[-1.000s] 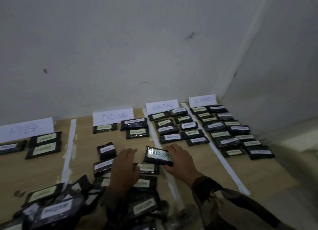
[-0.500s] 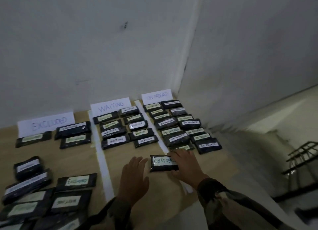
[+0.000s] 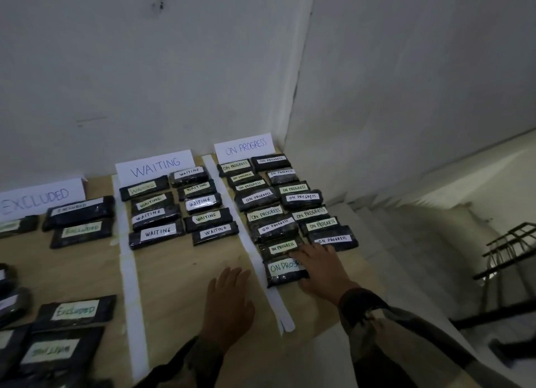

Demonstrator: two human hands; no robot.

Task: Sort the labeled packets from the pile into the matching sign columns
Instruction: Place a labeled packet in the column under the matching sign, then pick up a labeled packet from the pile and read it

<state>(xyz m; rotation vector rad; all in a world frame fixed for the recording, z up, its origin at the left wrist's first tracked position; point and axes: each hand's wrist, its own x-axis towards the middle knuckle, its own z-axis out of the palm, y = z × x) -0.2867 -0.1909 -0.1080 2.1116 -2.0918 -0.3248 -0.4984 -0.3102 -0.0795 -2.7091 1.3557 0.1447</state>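
A black packet labelled ON PROGRESS lies on the wooden table at the near end of the column under the ON PROGRESS sign. My right hand holds its right end, fingers over the top and thumb along the near edge. My left hand hovers flat and open over the bare wood in the WAITING lane, holding nothing. Rows of sorted packets fill the lanes under the WAITING sign and the EXCLUDED sign. The unsorted pile sits at the lower left, with an EXCLUDED packet on its edge.
White tape strips divide the lanes. White walls meet in a corner behind the signs. The table ends just right of the ON PROGRESS column, where the floor drops away beside a dark metal frame.
My right hand carried the ON PROGRESS packet from the pile rightwards and set it down at the near end of its column. The view swung right; my left hand followed, open.
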